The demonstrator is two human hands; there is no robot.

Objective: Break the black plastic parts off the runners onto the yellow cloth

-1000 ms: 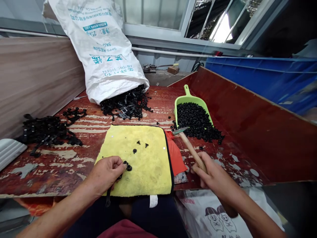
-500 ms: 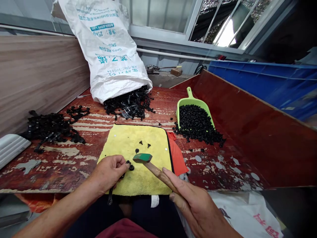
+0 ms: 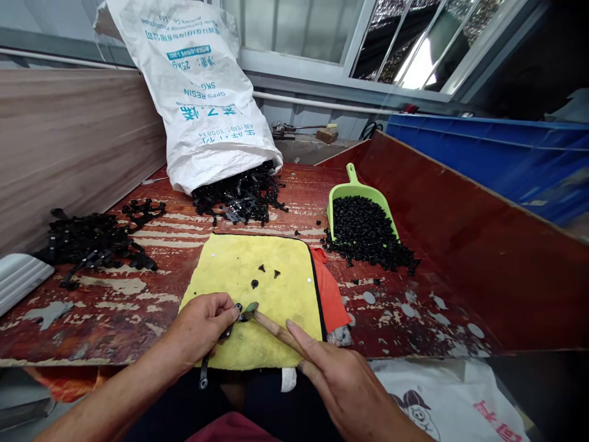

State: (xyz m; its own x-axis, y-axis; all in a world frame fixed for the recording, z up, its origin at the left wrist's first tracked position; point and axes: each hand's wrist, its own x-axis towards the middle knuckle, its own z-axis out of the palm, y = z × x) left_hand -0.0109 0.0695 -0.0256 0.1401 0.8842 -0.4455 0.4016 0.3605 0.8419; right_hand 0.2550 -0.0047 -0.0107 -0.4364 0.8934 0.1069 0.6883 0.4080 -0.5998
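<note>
My left hand [image 3: 209,322] is closed on a black plastic part [image 3: 204,373], whose strap-like end hangs over the cloth's front edge. Ring-shaped bits of it show by my fingertips. My right hand [image 3: 331,374] grips the wooden handle of a small hammer [image 3: 276,330]. Its greenish head is down at the ringed end of the black part, close to my left fingertips; whether it touches is hard to see. Beneath both lies a yellow cloth [image 3: 276,248] with dark edging. Several small black plugs [image 3: 254,284] lie on it beyond the hammer.
A light green dustpan [image 3: 352,174] full of small black plugs stands at right. Black parts spill from a white sack [image 3: 216,141] at the back, and another black pile [image 3: 92,239] lies left. Wooden boards [image 3: 442,245] wall the worn red table. An orange cloth [image 3: 332,294] pokes out.
The hammer head has swung down and left onto the black part by my left fingertips. My right hand has moved left with it; my left hand stays nearly in place.
</note>
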